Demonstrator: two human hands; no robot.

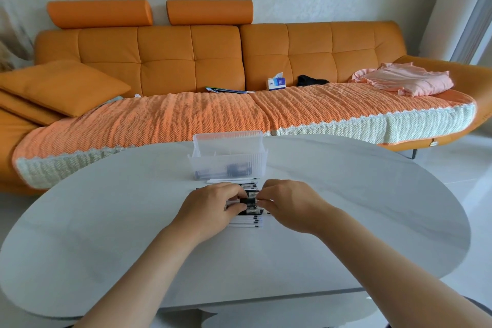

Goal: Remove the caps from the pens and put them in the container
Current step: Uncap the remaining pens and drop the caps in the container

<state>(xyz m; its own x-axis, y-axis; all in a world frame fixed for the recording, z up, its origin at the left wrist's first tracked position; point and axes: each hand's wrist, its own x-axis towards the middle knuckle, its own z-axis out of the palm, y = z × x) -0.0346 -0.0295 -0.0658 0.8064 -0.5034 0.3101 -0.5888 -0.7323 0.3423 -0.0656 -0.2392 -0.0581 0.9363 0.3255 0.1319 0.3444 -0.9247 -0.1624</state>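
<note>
Two hands, one pen. Your left hand (213, 204) and right hand (291, 205) meet over the row of pens (246, 222) lying on the white counter (346, 194). The fingers (234, 194) of both are curled tight round a single black-capped pen (249, 199), held between them just above the row. You cannot tell from here which hand has the cap.

Clear plastic container (226, 138): just beyond the row, open-topped, dark caps (237, 169) lying in its bottom.

Risks:
- A cap that lets go suddenly may jerk your hands apart and scatter the row beneath, or send the cap flying.
- Round barrels likely roll if nudged.
- A low reach forward could knock the light container.

Room: the counter runs wide to both sides and toward you. Its far edge sits right behind the container, with the orange sofa (186, 56) beyond, so a shoved container has little margin.
</note>
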